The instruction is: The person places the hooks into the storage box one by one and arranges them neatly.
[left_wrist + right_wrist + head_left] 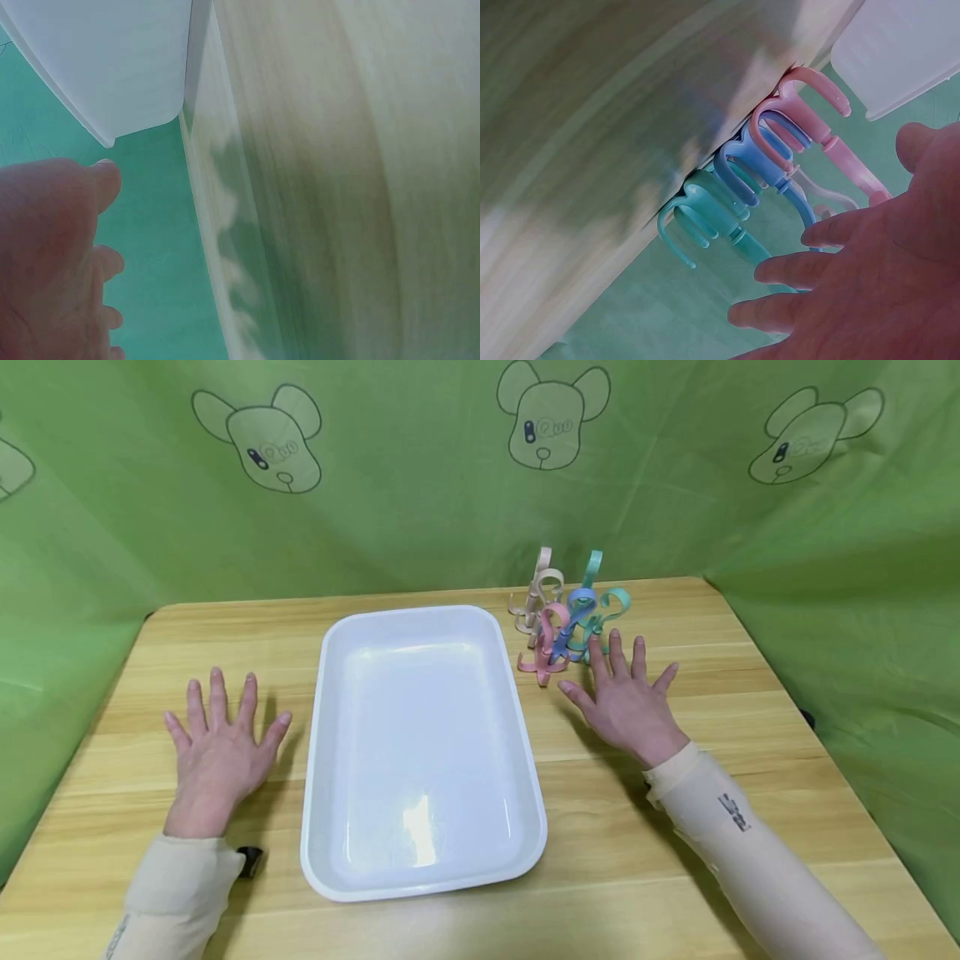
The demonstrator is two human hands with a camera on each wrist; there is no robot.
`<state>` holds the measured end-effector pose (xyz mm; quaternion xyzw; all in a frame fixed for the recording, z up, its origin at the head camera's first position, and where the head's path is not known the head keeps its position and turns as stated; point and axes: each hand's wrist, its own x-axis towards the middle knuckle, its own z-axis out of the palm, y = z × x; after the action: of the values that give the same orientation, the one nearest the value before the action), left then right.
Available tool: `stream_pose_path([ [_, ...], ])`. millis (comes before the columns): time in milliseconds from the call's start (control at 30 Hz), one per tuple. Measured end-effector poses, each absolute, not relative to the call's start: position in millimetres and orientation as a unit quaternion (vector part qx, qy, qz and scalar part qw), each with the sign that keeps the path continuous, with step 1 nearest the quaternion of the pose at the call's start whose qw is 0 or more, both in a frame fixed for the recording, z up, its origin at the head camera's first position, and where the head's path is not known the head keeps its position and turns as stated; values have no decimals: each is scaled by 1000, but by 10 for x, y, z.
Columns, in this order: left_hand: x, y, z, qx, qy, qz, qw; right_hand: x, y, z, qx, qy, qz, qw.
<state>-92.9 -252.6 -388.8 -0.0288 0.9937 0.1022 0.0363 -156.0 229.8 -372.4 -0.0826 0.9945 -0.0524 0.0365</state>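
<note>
Several plastic multi-prong hanging hooks stand in a cluster right of the tray: a pink hook [543, 664], a blue hook [562, 642], two teal ones, the nearer teal hook [595, 628] among them, and beige hooks [531, 610] at the back. My right hand [630, 710] is spread just in front of them, holding nothing; in the right wrist view its fingers [787, 270] overlap the hooks' stems, and contact cannot be told. Left of the white tray [423, 889], my left hand [223, 756] hovers above the table with fingers spread and nothing held.
The deep white tray occupies the middle of the wooden table [630, 893]. Green cloth [420, 527] with printed bear heads hangs behind the table and along both sides. A small black object [251, 862] shows at the left cuff.
</note>
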Motion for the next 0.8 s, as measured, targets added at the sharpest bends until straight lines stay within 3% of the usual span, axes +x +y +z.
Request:
stream_pose_path([
  [433,-921,-2534,-3904,-30,993,107,32,-1539,2299,-3686,-88,994,-67,24],
  [533,-914,-2533,-3896,-29,993,116,24,-1550,2296,-3662,-104,991,-82,-24],
  [700,-914,-2536,-3877,-9,989,149,-14,-1616,2274,-3633,-156,963,-141,-171],
  [800,-922,-2524,-3867,12,980,197,-38,-1680,2247,-3621,-193,936,-185,-230],
])
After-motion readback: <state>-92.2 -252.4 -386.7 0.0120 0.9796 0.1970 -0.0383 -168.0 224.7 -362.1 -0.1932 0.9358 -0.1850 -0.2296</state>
